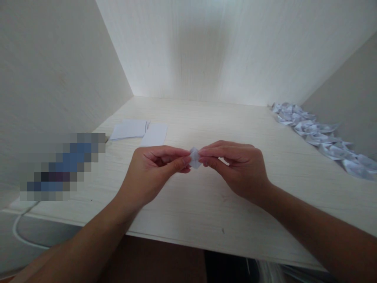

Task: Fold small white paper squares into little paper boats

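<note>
A small folded piece of white paper (pixel 194 158) is held up over the middle of the desk, a crease running down its centre. My left hand (pixel 159 165) pinches its left side between thumb and fingers. On the opposite side, the thumb and fingertips of my right hand (pixel 238 165) grip it too. The fingertips cover both side edges of the paper, so only its diamond-shaped middle shows.
Stacked white paper sheets (pixel 128 129) and another sheet (pixel 154 135) lie at the back left. Many folded white paper pieces (pixel 318 133) line the right side. A pixelated object (pixel 63 167) with a white cable (pixel 17 232) is on the left. Panels enclose the pale desk (pixel 182 220).
</note>
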The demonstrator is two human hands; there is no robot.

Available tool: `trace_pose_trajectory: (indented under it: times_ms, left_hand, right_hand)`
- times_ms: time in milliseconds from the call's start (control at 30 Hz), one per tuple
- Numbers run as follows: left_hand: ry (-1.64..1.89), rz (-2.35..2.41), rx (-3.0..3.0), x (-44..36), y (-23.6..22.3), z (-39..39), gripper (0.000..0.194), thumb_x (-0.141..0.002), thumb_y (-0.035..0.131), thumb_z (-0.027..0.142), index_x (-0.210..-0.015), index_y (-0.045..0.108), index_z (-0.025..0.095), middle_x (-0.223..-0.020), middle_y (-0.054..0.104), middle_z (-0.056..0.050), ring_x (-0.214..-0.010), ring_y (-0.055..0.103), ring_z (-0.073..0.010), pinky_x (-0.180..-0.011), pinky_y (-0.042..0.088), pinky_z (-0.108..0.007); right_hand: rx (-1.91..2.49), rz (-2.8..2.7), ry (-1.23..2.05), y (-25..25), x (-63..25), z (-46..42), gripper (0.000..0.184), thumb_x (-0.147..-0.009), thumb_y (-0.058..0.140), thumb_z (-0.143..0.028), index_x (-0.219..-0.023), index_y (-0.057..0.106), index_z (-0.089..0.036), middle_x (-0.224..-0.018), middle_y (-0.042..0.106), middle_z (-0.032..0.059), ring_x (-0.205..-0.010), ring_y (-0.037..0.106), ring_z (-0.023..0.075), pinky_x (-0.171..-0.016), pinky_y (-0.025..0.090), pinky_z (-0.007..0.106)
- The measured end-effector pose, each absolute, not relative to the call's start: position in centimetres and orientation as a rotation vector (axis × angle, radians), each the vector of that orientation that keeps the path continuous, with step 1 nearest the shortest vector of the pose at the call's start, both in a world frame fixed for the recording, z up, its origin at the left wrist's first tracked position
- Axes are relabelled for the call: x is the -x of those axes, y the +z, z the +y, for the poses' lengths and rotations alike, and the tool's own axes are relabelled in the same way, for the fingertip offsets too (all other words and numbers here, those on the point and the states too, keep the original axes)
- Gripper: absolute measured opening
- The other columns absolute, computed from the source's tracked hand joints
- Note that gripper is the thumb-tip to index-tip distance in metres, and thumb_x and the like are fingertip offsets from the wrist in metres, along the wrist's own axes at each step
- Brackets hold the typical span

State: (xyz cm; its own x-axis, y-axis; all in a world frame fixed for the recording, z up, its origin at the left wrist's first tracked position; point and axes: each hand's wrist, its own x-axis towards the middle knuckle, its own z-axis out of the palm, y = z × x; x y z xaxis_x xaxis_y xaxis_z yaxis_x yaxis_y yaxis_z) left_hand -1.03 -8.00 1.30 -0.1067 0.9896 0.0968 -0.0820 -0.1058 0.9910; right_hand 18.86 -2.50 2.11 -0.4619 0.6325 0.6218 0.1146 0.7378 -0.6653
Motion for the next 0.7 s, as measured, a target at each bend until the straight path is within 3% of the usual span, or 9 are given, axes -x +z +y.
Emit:
trace_pose_trajectory:
  times_ms: [333,433,700]
  left_hand:
    - [1.394,1.181,-1.202,0.86,1.63,-8.00,0.026,-0.068,0.093,0.030,-0.083,0.076,0.017,-0.073,0.079,-0.002,-0.064,0.077,-0.0181,-0.062,0.065,-0.027]
    - [1.374,1.167,-1.197,0.82,1.53,-8.04,0.024,-0.070,0.092,0.026,-0.086,0.076,0.017,-0.075,0.079,-0.002,-0.064,0.077,-0.0174,-0.063,0.065,-0.027]
    - [1.325,1.229,-1.194,0.54,1.88,-8.17,0.022,-0.067,0.093,0.027,-0.081,0.078,0.018,-0.074,0.080,-0.004,-0.065,0.078,-0.0199,-0.063,0.065,-0.029]
  right_hand:
    - [0.677,-1.920,0.897,1.69,-18.51,-2.63,0.007,-0.086,0.079,-0.022,-0.093,0.082,-0.023,-0.087,0.081,0.0028,-0.076,0.073,0.0163,-0.066,0.057,0.030]
    - [0.753,-1.858,0.974,1.48,-18.43,-2.61,0.017,-0.083,0.083,-0.027,-0.098,0.081,-0.020,-0.084,0.080,0.0029,-0.072,0.072,0.0156,-0.064,0.056,0.029]
    - [0.821,-1.865,1.106,1.69,-18.37,-2.78,0.015,-0.083,0.083,-0.032,-0.087,0.079,-0.018,-0.081,0.080,0.0038,-0.072,0.071,0.0155,-0.066,0.057,0.029]
